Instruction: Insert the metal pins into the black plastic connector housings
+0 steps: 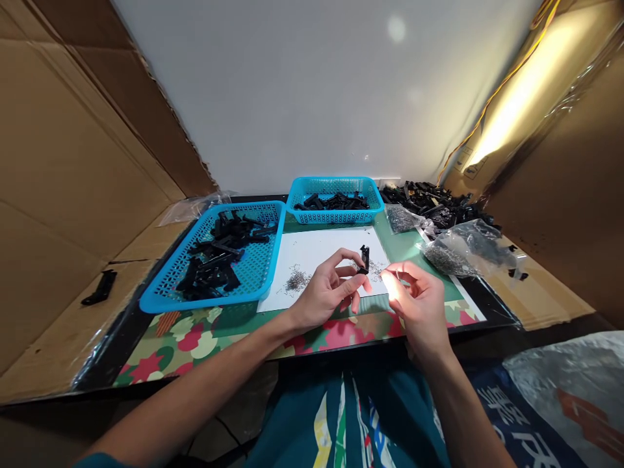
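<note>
Black plastic part point(365, 257) — likely light, stiff, slick; best held by its ends. Left hand point(324, 290) pinches it; right hand point(423, 304) closed at fingertips, contents unclear.

A strip of light at right glared yellow-white; my right hand point(418, 300) was washed out at the fingertips, and wide-angle distortion bowed the edges.

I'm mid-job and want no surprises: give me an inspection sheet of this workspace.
Surface: white sheet over patterned green cover
Job's things: held black part; small metallic pieces on the sheet; left basket and rear basket, both holding black parts
Clutter: dark heap, clear bags, right
Hands: left hand pinching; right hand contents unclear
Cables: yellow cable, right corner
Surroundings: cardboard sides, pale back panel
</note>
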Available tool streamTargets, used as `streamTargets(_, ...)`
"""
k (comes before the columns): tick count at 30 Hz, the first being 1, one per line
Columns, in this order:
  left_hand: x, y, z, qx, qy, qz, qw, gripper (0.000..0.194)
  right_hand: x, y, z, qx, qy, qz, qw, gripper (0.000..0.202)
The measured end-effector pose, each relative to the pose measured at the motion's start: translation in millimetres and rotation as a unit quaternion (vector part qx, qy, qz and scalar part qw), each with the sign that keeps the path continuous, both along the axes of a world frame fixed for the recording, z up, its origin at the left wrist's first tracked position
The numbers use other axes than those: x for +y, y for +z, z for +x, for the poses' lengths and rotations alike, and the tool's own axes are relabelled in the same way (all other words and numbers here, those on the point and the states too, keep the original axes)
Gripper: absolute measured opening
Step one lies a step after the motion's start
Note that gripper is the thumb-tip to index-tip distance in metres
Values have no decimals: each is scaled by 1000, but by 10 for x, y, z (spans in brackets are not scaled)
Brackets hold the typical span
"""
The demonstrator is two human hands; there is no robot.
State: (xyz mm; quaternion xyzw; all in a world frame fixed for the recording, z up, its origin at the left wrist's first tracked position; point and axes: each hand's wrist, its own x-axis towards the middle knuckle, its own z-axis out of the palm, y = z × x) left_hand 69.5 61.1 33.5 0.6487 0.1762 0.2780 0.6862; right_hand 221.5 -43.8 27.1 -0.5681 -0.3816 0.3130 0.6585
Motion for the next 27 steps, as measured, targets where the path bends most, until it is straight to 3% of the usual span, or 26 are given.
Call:
streamTargets(17,-32,-2,4,-17,32,40,999,26,24,-77,-32,-37,-24,10,999,16)
streamTargets(23,-37,-26,-9,-24,31,11,999,36,-35,-90,18,-144,-58,70,985,9)
streamTargets(27,-31,-35,-13,-14,29,22,999,41,-66,-88,79,-221,-41,84,971,11)
